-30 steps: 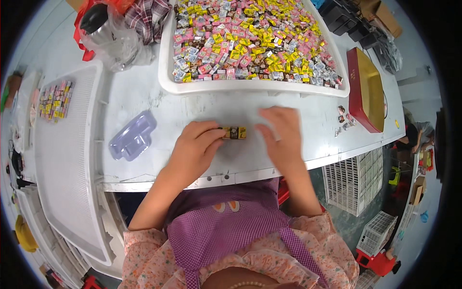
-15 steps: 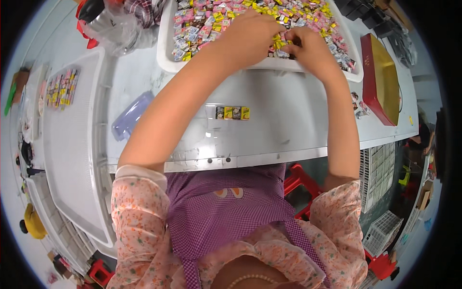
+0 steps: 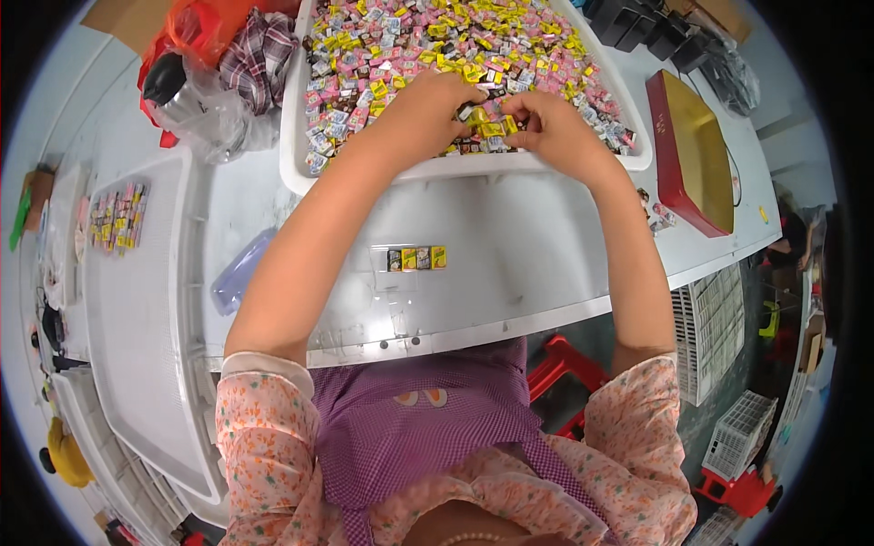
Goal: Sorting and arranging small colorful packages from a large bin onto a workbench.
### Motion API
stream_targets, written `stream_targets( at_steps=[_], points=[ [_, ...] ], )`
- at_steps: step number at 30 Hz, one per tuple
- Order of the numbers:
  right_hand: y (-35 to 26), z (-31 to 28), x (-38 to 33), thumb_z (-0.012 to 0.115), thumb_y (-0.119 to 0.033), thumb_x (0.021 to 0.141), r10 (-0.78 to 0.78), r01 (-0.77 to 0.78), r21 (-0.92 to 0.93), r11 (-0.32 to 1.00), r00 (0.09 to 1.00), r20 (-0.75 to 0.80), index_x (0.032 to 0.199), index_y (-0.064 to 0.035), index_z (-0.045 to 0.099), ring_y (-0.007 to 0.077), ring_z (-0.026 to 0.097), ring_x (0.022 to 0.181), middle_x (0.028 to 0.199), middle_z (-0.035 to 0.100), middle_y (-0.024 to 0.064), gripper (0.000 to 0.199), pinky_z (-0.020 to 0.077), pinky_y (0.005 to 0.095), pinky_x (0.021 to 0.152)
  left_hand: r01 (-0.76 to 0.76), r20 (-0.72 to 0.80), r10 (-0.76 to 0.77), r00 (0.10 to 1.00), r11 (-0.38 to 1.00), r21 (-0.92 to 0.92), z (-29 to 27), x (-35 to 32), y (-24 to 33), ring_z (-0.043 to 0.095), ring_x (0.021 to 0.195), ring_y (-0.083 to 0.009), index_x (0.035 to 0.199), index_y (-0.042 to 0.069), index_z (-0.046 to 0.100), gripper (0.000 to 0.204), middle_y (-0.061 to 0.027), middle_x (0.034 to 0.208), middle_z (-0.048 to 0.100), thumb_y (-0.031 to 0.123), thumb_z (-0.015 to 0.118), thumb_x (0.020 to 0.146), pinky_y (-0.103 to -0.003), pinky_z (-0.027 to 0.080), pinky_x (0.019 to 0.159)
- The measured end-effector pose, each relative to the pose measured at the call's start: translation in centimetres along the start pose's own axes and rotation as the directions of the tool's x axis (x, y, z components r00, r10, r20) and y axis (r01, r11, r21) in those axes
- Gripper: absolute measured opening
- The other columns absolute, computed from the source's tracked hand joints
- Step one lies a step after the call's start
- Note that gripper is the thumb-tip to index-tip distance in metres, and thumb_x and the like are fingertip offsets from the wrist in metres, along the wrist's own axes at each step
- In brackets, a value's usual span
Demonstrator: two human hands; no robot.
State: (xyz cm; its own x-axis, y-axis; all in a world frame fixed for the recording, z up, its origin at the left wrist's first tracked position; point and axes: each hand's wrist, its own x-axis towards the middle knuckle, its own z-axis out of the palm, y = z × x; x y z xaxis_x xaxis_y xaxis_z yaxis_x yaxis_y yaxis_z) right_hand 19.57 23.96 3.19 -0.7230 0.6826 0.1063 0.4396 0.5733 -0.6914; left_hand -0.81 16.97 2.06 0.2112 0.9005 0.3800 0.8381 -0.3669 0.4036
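Note:
Both my hands are inside a white tray [image 3: 428, 166] heaped with small wrapped candies [image 3: 346, 86] in pink, yellow, white and dark colours. My left hand [image 3: 435, 107] curls its fingers at the tray's near part, on small dark and yellow pieces partly hidden by the fingers. Facing it, my right hand [image 3: 553, 129] has thumb and forefinger closed about a small yellow candy [image 3: 492, 129]. On the table nearer to me, a short row of yellow and dark candies [image 3: 417, 258] stands side by side on a clear plastic sheet or case [image 3: 394, 280].
On the left are a bluish clear plastic box [image 3: 244, 271] and a white tray [image 3: 137, 318] with lined-up candy rows [image 3: 118, 218]. A flask [image 3: 177, 91] in plastic stands behind. A red-and-gold box [image 3: 692, 150] lies right, beside a few loose candies [image 3: 660, 216]. Red stool [image 3: 564, 373] below.
The view has shifted, so the tray and table sit lower. My hands stay in the tray and have come closer together, with a yellow candy now showing between them.

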Motion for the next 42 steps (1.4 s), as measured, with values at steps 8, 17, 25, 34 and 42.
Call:
stream_targets(
  at_steps=[8, 17, 25, 34, 42],
  points=[
    [-0.7, -0.6, 1.8, 0.071, -0.011, 0.081, 0.145, -0.149, 0.128, 0.981, 0.989, 0.039, 0.103, -0.0007, 0.063, 0.013, 0.051, 0.07, 0.08, 0.059, 0.0036, 0.025, 0.0455, 0.0282, 0.067, 0.06, 0.015, -0.06, 0.998, 0.998, -0.032, -0.7, -0.5, -1.2, 0.059, 0.094, -0.0304, 0.107, 0.004, 0.066, 0.031, -0.0132, 0.099, 0.064, 0.006, 0.069, 0.076, -0.037, 0.048, 0.084],
    [-1.2, 1.0, 3.5, 0.07, -0.018, 0.079, -0.026, 0.028, -0.282, 0.959, 1.0, 0.011, 0.082, -0.0004, 0.058, 0.0217, 0.056, 0.07, 0.074, 0.059, 0.011, 0.022, 0.0454, 0.0345, 0.065, 0.15, 0.096, -0.134, 0.986, 0.971, -0.188, -2.0, -1.5, -1.1, 0.059, 0.097, -0.032, 0.107, 0.004, 0.065, 0.033, -0.0149, 0.104, 0.063, 0.003, 0.061, 0.075, -0.038, 0.048, 0.084],
    [-0.8, 1.1, 2.9, 0.06, -0.011, 0.085, -0.145, 0.129, -0.123, 0.984, 0.981, -0.128, 0.096, -0.0013, 0.063, 0.0228, 0.058, 0.075, 0.083, 0.061, 0.0113, 0.015, 0.0475, 0.0319, 0.07, 0.194, 0.014, -0.195, 0.981, 0.968, -0.16, -2.5, -2.1, -1.0, 0.055, 0.071, -0.0205, 0.101, 0.004, 0.066, 0.021, -0.0105, 0.087, 0.062, 0.012, 0.067, 0.082, -0.033, 0.045, 0.063],
    [-2.8, 3.4, 4.0, 0.06, -0.007, 0.083, -0.305, 0.35, -0.504, 0.79, 0.937, 0.172, 0.1, -0.004, 0.061, 0.0308, 0.062, 0.09, 0.093, 0.064, 0.0121, 0.018, 0.0496, 0.0387, 0.072, 0.453, 0.023, -0.494, 0.869, 0.778, -0.435, -4.3, -2.3, -3.1, 0.063, 0.063, -0.0178, 0.109, 0.002, 0.059, 0.026, -0.0112, 0.076, 0.065, 0.017, 0.063, 0.088, -0.029, 0.049, 0.061],
    [-3.6, 3.7, 5.5, 0.058, -0.004, 0.08, -0.242, 0.351, -0.535, 0.769, 0.934, 0.264, 0.095, -0.0055, 0.06, 0.0312, 0.065, 0.081, 0.084, 0.066, 0.0111, 0.015, 0.0505, 0.0414, 0.07, 0.338, 0.25, -0.526, 0.813, 0.077, -0.938, -7.0, -4.5, -4.2, 0.062, 0.075, -0.011, 0.107, 0.0, 0.06, 0.021, -0.0041, 0.09, 0.064, 0.014, 0.059, 0.09, -0.023, 0.05, 0.06]
  ],
)
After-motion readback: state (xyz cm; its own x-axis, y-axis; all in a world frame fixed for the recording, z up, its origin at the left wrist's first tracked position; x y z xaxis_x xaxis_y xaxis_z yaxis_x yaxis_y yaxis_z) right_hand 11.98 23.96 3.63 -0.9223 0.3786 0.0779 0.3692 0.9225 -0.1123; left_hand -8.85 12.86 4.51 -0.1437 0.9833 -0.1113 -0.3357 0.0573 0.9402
